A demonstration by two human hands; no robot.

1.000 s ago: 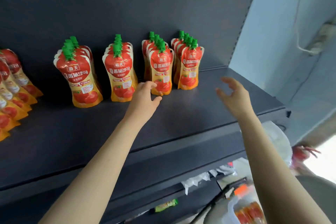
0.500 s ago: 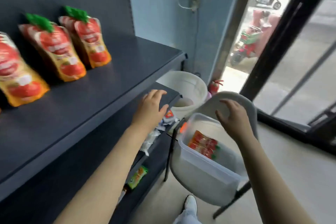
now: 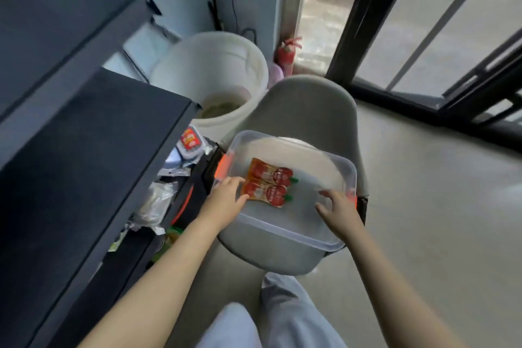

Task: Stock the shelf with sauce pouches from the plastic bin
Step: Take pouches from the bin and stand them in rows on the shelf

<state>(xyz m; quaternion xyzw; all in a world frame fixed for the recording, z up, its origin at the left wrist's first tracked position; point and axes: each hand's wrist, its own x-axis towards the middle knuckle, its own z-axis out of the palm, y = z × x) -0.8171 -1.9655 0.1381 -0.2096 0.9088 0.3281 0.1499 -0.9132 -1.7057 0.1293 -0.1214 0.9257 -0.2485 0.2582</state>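
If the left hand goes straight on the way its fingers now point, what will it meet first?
Most likely the nearer sauce pouch, lying flat in the plastic bin. The left hand seems almost at its edge, though depth is unclear.

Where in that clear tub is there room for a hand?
Bare floor in the clear plastic bin lies right of the two red sauce pouches, around the right hand, and beyond them. It is crowded by the left hand.

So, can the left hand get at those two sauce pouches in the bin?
Probably yes. The plastic bin is open on top, nothing covers the sauce pouches, and the left hand is inside, at their edge.
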